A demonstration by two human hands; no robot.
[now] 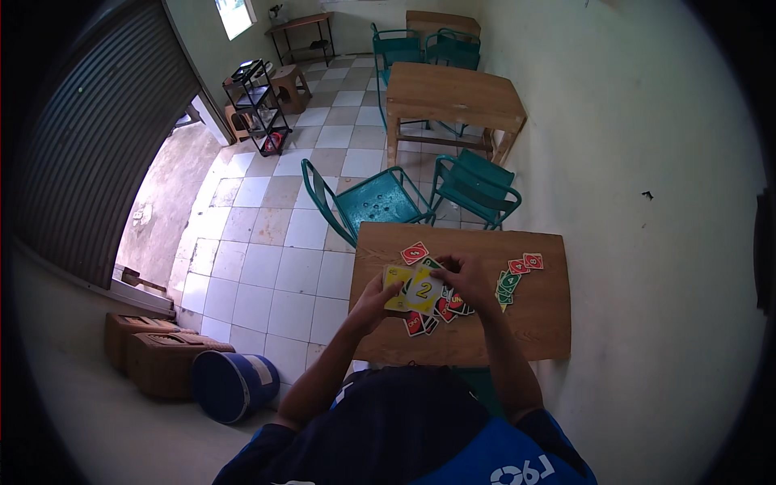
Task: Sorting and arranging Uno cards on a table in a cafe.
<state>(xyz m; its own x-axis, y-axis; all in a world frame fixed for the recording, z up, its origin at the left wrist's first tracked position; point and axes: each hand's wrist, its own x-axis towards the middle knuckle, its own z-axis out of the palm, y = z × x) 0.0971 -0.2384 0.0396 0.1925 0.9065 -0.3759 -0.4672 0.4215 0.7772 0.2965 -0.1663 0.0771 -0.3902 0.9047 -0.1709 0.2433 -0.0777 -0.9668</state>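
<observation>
My left hand [371, 307] grips some UNO playing cards by their left side, a yellow card [395, 280] on top. My right hand [465, 279] pinches the upper right corner of a yellow card with a 2 [424, 291], which overlaps the left hand's cards. Both are held above the wooden table. Just beyond them a red card [414, 252] lies face up, and part of a green card shows beside my right fingers. Scattered face-down UNO cards [414, 324] lie under and between my hands, partly hidden. To the right lie overlapping green cards [508, 282] and two red cards [533, 261].
The wooden table [539, 327] stands close to the right wall. Two green metal chairs [379, 197] are at its far side, with another wooden table [454, 91] beyond. A blue bucket [227, 388] and brown plastic stools [163, 364] are at the lower left.
</observation>
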